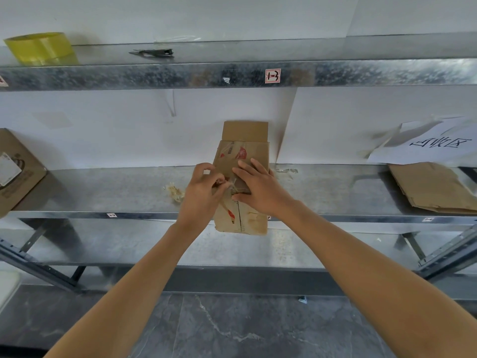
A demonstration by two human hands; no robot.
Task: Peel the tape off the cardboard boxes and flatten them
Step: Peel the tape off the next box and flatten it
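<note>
A small brown cardboard box (244, 153) with red print lies on the metal shelf (116, 192), its near end jutting past the shelf's front edge and its far flap leaning against the wall. My right hand (258, 187) presses flat on top of the box with straight fingers. My left hand (204, 189) is at the box's left side, its fingers curled and pinching a strip of clear tape (229, 186) that runs across the box's middle.
A crumpled wad of peeled tape (175, 193) lies on the shelf left of the box. Another cardboard box (18, 171) sits at far left, flattened cardboard (433, 187) and a white sign (436, 143) at right. The upper shelf holds a yellow tape roll (42, 49) and scissors (154, 52).
</note>
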